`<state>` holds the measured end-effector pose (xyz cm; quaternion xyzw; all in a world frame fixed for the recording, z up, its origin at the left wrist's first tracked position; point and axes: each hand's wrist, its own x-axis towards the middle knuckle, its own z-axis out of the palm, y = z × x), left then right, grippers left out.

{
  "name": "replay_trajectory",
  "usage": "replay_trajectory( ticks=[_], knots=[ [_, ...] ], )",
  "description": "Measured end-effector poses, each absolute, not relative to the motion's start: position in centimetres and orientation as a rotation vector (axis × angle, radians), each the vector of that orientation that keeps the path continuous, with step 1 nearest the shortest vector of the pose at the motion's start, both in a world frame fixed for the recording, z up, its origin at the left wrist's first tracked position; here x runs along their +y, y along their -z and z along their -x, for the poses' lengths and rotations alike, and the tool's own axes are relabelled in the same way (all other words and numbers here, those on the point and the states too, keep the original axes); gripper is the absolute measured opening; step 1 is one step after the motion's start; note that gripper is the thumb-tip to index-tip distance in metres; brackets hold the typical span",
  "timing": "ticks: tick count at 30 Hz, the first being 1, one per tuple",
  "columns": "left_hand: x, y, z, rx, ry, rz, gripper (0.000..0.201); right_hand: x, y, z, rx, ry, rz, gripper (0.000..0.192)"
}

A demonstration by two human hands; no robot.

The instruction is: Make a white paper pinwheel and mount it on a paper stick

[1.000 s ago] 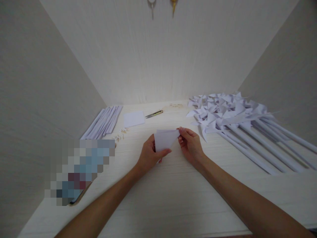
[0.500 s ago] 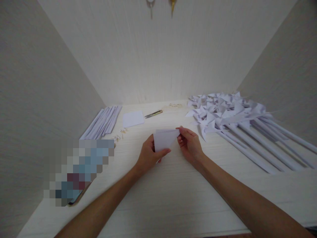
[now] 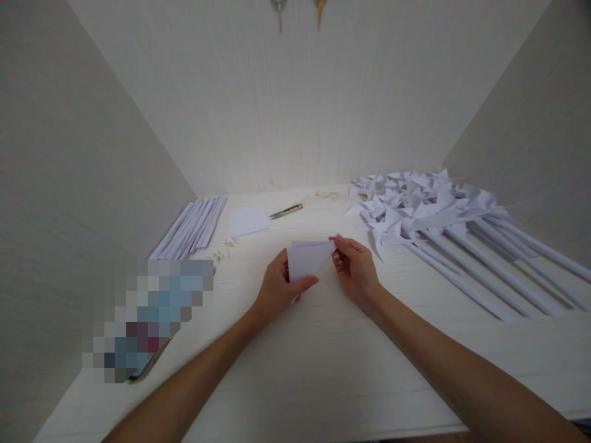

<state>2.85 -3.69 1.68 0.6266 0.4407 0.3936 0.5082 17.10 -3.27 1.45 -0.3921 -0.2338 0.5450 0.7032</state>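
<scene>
Between my hands, above the table, is a folded sheet of white paper (image 3: 306,261). My left hand (image 3: 279,281) grips its left side, thumb across the lower front and the other fingers behind. With thumb and fingertips, my right hand (image 3: 354,261) pinches the sheet's upper right corner. The paper's right edge slants down toward my left thumb. Beyond the hands lie a flat white paper stack (image 3: 248,221) and a pair of thread snips (image 3: 286,211).
White paper pinwheels (image 3: 406,203) with long rolled paper sticks (image 3: 489,277) are heaped at the right. Several paper sticks (image 3: 191,227) lie at the back left. Small pale bits (image 3: 224,251) are nearby. A pixelated object (image 3: 157,320) lies at the left. Walls enclose the table's back and sides.
Almost nothing differs. Both hands keep their hold on the folded paper, and the view has shifted very slightly.
</scene>
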Motion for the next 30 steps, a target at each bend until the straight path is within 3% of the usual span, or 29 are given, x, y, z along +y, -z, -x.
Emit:
replay_trajectory(
  ticks=[16,21,27,30],
  knots=[
    [-3.0,-2.0,-2.4,0.927,-0.911,-1.295,0.053,-3.0,-1.8,-17.6,-0.714,-1.234,0.82,0.017],
    [-2.6,-2.5,-0.9,0.724,-0.686,-1.034,0.044,-2.9,-2.3,-18.8,-0.907,-1.287,0.746,0.033],
    [-2.5,-2.5,0.4,0.595,-0.463,-0.722,0.02,-2.9,-2.0,-19.4,-1.095,-1.334,0.67,0.028],
    [-2.6,-2.6,0.5,0.584,-0.411,-0.584,0.029,-2.9,-1.8,-19.3,-1.174,-1.319,0.645,0.02]
  ],
)
